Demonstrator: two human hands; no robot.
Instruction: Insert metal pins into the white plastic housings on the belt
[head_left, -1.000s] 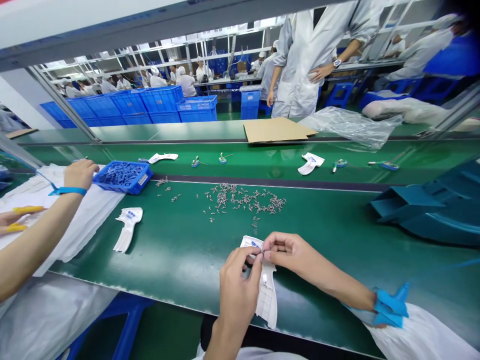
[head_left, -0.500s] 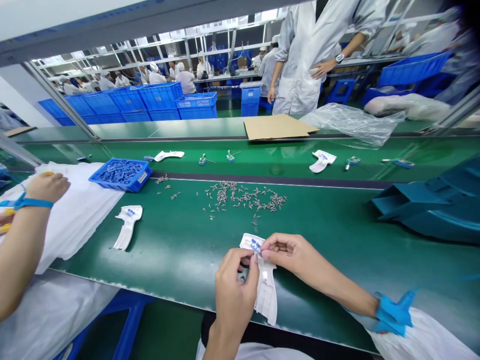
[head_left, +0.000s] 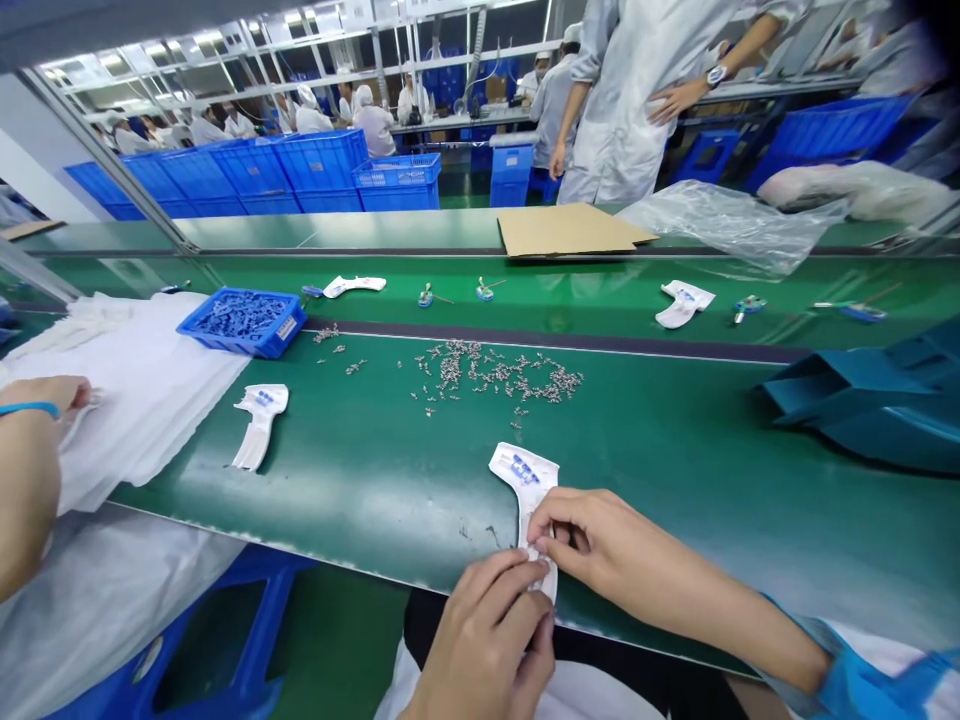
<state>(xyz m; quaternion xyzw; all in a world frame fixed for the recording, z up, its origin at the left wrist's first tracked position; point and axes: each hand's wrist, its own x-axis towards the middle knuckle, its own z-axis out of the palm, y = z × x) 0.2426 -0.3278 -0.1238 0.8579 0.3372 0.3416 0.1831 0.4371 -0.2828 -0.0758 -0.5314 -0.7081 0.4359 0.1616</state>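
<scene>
A white plastic shell half [head_left: 527, 470], curved like a handle, lies on the green work surface in front of me with small blue pieces in its wide upper end. My right hand [head_left: 600, 540] pinches at the middle of its narrow part, thumb and fingertips together. Lower down, my left hand [head_left: 491, 630] has its fingers curled over the bottom end and covers most of it. Whether a small part sits between the fingertips is hidden. Further left rests a similar white shell half [head_left: 261, 425], also with blue pieces. Beyond my hands, small metal parts [head_left: 495, 370] lie scattered.
A blue tray [head_left: 274, 340] of small blue pieces stands at the left, beside white sheets [head_left: 150, 400] under a co-worker's hand [head_left: 56, 392]. Across the back belt [head_left: 570, 305] lie more shells and small wired parts. A teal bin [head_left: 885, 400] is at the right.
Both my hands have moved from the shell's upper end down along its narrow part, leaving the blue pieces uncovered. The co-worker's hand has come down onto the white sheets. The view has shifted slightly.
</scene>
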